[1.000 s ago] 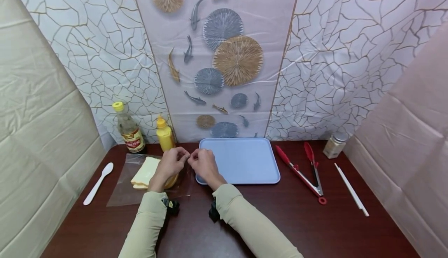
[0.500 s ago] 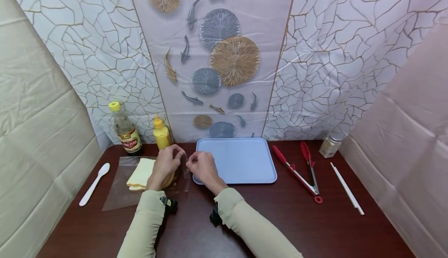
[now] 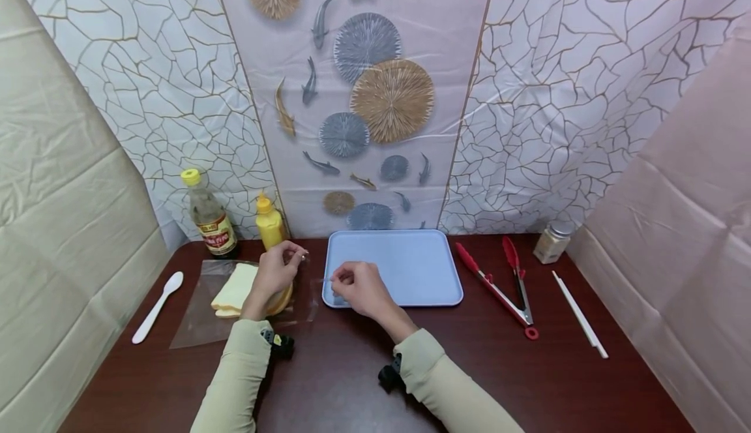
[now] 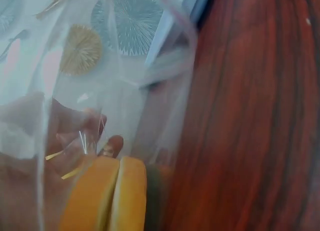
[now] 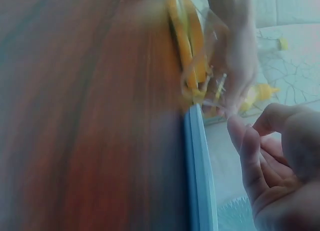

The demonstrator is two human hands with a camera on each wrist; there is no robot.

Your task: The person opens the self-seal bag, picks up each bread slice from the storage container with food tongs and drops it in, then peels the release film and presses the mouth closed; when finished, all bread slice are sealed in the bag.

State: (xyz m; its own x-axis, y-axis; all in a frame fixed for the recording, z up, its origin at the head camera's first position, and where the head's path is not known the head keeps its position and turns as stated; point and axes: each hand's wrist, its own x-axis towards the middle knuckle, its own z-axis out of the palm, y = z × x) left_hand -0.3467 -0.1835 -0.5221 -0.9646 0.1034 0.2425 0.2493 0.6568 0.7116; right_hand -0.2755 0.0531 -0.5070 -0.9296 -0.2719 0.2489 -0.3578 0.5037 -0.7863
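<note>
Left hand [image 3: 272,280]: arched over the bread, fingers curled, thumb and fingertips nearly together; it pinches the upper edge of the clear bag, a small glint at the tips; in the left wrist view it shows through film.
Right hand [image 3: 365,286]: thumb pressed to forefinger, remaining fingers folded in; it pinches another part of the bag's edge, above the near left part of the tray; a gap parts the two hands.
Clear bag [image 3: 199,321]: left half of the table [image 3: 328,381]; film flat at its left, raised between the hands.
Bread [image 3: 236,286]: slices, pale face, golden crust; at the bag, partly covered by the left hand; whether wholly inside, cannot be told.
Tray [image 3: 401,267]: pale blue, flat, beyond the right hand.
Bottles: yellow-capped sauce bottle [image 3: 216,224] and yellow squeeze bottle [image 3: 270,227]; both upright, back left.
Spoon [image 3: 157,309]: white; left of the bag.
Tongs [image 3: 508,301]: red and metal, arms spread; right of the tray.
White sticks [image 3: 579,313]: side by side, right of the tongs.
Jar [image 3: 551,244]: silver lid; back right.
</note>
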